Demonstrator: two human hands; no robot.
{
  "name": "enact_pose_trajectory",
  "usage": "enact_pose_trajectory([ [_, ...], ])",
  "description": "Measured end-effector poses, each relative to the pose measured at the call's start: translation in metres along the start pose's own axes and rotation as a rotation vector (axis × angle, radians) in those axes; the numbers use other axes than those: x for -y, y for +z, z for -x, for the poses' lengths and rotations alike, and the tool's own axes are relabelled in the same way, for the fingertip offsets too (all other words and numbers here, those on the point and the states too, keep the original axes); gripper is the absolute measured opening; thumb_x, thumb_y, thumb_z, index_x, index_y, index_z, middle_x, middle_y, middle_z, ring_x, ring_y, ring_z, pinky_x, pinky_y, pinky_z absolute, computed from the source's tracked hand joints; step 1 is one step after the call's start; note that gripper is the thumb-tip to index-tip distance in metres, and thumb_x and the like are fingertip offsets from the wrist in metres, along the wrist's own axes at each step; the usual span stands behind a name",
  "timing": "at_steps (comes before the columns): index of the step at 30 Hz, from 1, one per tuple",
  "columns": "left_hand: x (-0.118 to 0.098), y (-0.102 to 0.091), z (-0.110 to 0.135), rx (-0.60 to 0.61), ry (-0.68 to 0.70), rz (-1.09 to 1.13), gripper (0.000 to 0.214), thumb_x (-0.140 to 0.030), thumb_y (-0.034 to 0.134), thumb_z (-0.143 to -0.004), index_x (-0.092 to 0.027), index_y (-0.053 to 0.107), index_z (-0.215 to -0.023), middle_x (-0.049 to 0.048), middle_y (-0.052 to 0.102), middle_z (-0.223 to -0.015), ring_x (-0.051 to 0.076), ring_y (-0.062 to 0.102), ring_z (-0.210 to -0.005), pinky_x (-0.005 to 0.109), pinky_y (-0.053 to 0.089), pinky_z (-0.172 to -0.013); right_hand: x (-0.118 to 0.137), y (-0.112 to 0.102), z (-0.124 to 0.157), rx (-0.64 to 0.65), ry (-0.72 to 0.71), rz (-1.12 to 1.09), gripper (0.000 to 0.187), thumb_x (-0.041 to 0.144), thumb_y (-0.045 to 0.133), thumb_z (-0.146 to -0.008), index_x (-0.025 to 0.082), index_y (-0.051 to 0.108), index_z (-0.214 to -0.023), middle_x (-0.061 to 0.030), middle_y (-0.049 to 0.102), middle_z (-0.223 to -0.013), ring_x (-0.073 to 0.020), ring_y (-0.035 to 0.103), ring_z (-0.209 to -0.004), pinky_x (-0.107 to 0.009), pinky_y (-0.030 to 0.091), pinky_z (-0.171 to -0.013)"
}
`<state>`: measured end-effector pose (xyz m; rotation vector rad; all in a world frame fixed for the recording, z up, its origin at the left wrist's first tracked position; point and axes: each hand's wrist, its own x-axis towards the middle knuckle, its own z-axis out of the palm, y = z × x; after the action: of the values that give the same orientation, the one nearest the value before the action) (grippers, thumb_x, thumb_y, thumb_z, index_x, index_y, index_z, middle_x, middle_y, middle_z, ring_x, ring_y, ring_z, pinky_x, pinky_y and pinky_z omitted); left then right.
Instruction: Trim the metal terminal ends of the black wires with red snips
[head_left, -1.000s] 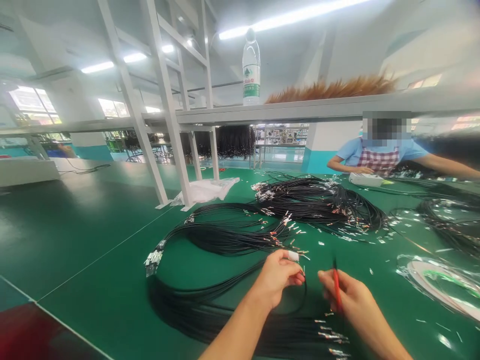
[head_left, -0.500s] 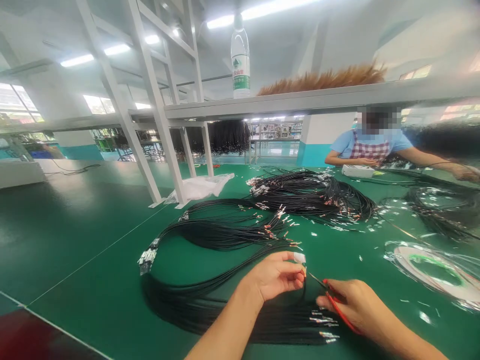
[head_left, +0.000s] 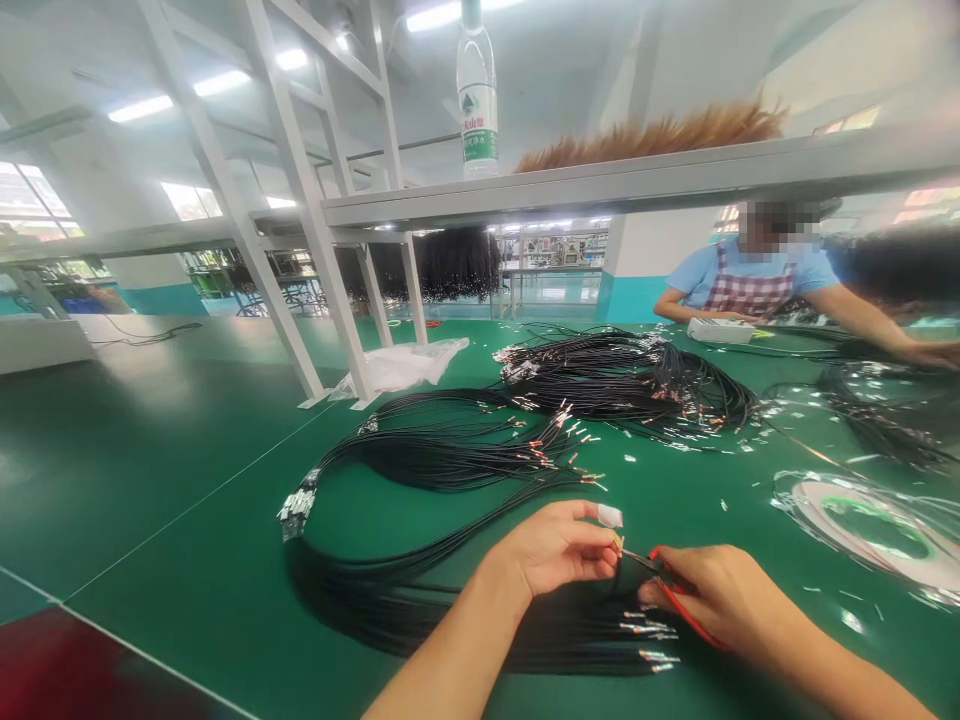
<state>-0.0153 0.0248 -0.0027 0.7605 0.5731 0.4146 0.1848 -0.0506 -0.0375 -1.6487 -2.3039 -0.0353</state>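
My left hand (head_left: 566, 548) is closed in a pinch on the end of a black cable (head_left: 618, 576), which hangs down just below the fingertips. White wrapping (head_left: 609, 516) covers one fingertip. My right hand (head_left: 720, 592) grips red-handled scissors (head_left: 694, 620), their metal tips touching or very near the pinched cable end. Whether the blades are closed on it is too small to tell. Under both hands lies a curved bundle of black cables (head_left: 337, 590), with stripped, light-coloured ends at the right. Another bundle of black cables (head_left: 420, 462) lies just behind it.
A larger coil of black cables (head_left: 600, 375) lies further back on the green table (head_left: 210, 540). At the right is a pale reel (head_left: 817, 500), with scraps scattered around it. A white shelf frame (head_left: 349, 330) stands at left centre. Across the table sits a person in a checked apron (head_left: 750, 290).
The scissors' tips have moved left and now meet the cable end at my left fingertips. The view has shifted slightly. The person across has stretched an arm further right.
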Motion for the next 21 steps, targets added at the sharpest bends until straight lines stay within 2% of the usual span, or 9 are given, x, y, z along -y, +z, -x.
enact_pose_trajectory([
  [4,0.002,-0.002,-0.002,-0.017,-0.004,0.014,0.032,-0.008,0.077,-0.061,-0.01,0.06,-0.088,0.0032,0.061,-0.065,0.007,0.055,-0.055,0.022,0.041,-0.06,-0.013,0.006,0.001,-0.159,-0.151,0.151,0.039,0.048,0.044,-0.092,0.022,0.056,-0.066,-0.0019,0.064,-0.049,-0.0183,0.059,-0.039,-0.028,0.023,-0.042],
  [7,0.004,-0.003,-0.004,-0.025,-0.009,0.027,0.031,-0.007,0.077,-0.061,-0.01,0.06,-0.087,0.0036,0.061,-0.065,0.007,0.055,-0.055,0.021,0.042,-0.06,-0.018,0.01,0.0,-0.221,-0.214,0.214,0.048,0.049,0.034,-0.096,0.021,0.055,-0.064,-0.002,0.062,-0.047,-0.0169,0.057,-0.036,-0.029,0.021,-0.042],
  [12,0.005,-0.004,-0.006,-0.053,-0.015,0.053,0.027,-0.004,0.074,-0.062,-0.009,0.061,-0.085,0.0034,0.06,-0.063,0.007,0.055,-0.055,0.019,0.043,-0.058,-0.02,0.014,-0.001,-0.242,-0.217,0.243,0.048,0.042,0.027,-0.099,0.02,0.057,-0.068,-0.003,0.064,-0.052,-0.017,0.057,-0.036,-0.031,0.018,-0.043],
  [17,0.003,-0.004,-0.005,-0.058,-0.013,0.036,0.026,-0.005,0.074,-0.062,-0.01,0.062,-0.084,0.0022,0.06,-0.063,0.007,0.055,-0.054,0.019,0.044,-0.057,-0.019,0.016,-0.003,-0.223,-0.227,0.224,0.043,0.042,0.035,-0.097,0.021,0.055,-0.065,-0.0011,0.062,-0.049,-0.0165,0.057,-0.037,-0.03,0.02,-0.043],
  [21,0.003,-0.002,-0.003,-0.08,0.016,-0.015,0.027,-0.007,0.075,-0.062,-0.01,0.061,-0.084,0.0028,0.061,-0.062,0.007,0.055,-0.053,0.02,0.044,-0.056,-0.024,0.015,-0.004,-0.213,-0.249,0.223,0.038,0.038,0.036,-0.097,0.021,0.057,-0.069,-0.0012,0.063,-0.053,-0.0159,0.058,-0.039,-0.03,0.02,-0.043],
])
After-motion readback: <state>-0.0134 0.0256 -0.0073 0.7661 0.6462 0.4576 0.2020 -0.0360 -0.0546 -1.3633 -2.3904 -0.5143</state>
